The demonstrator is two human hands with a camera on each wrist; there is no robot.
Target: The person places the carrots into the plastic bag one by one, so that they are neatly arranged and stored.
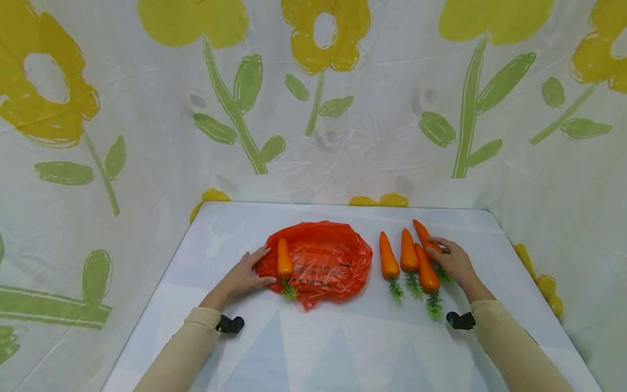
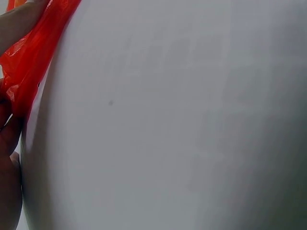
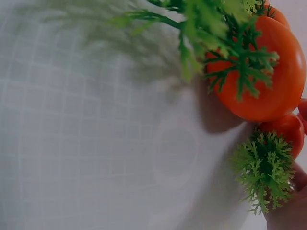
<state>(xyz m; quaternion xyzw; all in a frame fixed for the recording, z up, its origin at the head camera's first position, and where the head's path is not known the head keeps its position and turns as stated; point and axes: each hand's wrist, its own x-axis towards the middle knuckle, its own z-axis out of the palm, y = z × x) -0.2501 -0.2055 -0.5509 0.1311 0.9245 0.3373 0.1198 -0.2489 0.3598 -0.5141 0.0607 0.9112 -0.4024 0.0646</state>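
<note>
1. The right hand [image 1: 458,264] has its grip curled round the far-right toy carrot [image 1: 421,231], with its thumb and fingers on the orange part.
2. The front toy carrot [image 1: 426,270] lies just beside that one, nearer to the person.
3. Two more toy carrots [image 1: 409,252] lie to the left, tips pointing away and green leaves [image 1: 396,290] toward the person.
4. The left hand [image 1: 249,272] has its grip pinching the left edge of a red plastic bag [image 1: 338,261].
5. One lone toy carrot [image 1: 283,260] lies at the bag's left side, near the left fingers.
6. Everything lies on a white table [image 1: 352,354].
7. Behind it hangs a pale curtain [image 1: 362,169] with yellow flowers [image 1: 350,41].
</note>
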